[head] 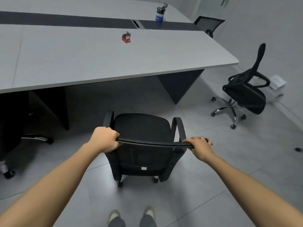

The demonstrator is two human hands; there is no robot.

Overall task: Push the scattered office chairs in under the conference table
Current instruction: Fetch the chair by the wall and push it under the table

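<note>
Chair (142, 128) facing the bench (82, 63): my left grip (105, 139) and right grip (199, 145) both clamp its backrest top; its white tag (144, 168) is unreadable.

The left forearm (57, 177) and right forearm (246, 182) are bare as far up as the view reaches. Behind the black mesh office chair (142, 128), two pale olive-beige shoes (114, 215) with rounded toes show under dark grey trouser legs (147, 222), possibly denim.
</note>
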